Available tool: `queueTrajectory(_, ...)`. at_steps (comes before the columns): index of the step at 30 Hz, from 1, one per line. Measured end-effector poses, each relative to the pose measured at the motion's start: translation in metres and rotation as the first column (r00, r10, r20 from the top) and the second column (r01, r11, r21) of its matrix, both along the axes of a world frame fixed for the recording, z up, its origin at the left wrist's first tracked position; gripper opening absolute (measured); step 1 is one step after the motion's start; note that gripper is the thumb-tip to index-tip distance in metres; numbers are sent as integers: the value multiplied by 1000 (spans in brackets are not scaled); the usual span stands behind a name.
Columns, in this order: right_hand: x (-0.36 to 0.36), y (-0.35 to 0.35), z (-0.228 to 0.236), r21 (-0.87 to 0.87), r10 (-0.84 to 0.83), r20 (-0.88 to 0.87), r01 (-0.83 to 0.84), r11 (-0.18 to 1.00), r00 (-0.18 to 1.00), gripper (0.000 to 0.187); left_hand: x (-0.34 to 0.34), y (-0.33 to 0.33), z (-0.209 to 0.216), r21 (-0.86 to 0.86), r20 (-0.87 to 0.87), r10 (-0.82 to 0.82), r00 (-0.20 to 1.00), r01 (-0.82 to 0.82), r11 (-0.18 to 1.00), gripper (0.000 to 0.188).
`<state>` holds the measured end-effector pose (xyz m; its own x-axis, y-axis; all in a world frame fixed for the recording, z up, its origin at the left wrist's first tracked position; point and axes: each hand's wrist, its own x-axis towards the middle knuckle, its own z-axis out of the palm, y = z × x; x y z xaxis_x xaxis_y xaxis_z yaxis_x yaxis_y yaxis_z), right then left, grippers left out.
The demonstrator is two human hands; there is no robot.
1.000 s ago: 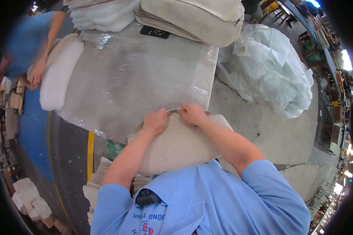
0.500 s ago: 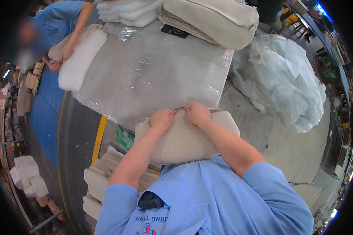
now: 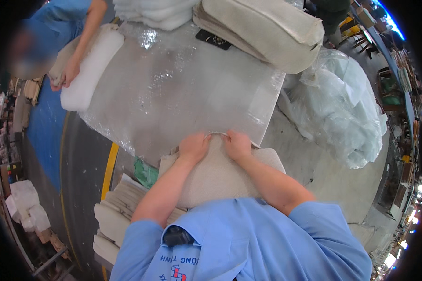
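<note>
Two hands are working on one beige cushion piece (image 3: 215,180); the left hand (image 3: 193,148) and the right hand (image 3: 238,145) are pinching its pale rim (image 3: 216,134) from either side, a narrow arch of edging showing between them; the fingertips are mostly hiding, so pinch firmness is escaping inspection; the piece is lying between the blue shirt (image 3: 267,239) and the near edge of the wrapped table (image 3: 173,93).

Risks, in judgement: uneven pulling could be skewing or stretching the rim; one slipping pinch could be letting the edge spring back; the shirt is pressing close to the lower end, and weak support there could be causing a slide off the table edge; loose wrap could be snagging on the weave.

Materials: the piece is showing a fine, grainy weave, its body bulging softly with rounded corners; the table is wearing glossy, wrinkled clear film; matching beige covers (image 3: 262,35) are lying in a thick, round-edged stack; white batting (image 3: 155,10) is sitting beside them in fluffy layers; a clear plastic bag (image 3: 344,112) is bulging irregularly on the right, its pale filling showing through.
</note>
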<state>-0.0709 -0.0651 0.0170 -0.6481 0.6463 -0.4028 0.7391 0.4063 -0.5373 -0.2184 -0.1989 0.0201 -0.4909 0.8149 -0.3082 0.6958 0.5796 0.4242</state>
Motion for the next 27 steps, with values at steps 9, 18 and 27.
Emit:
queueTrajectory(9,36,46,29,-9,273,96,-273,962,957,28,-50,-57,27,-60,75,-118,990,122,991,48)
queueTrajectory(18,42,44,2,62,144,-33,-142,988,989,24,-44,-52,2,29,-9,-25,1000,25,999,44)
queueTrajectory(27,84,107,105,-191,68,19,-63,979,998,82,-73,-115,78,82,53,455,889,-458,885,55)
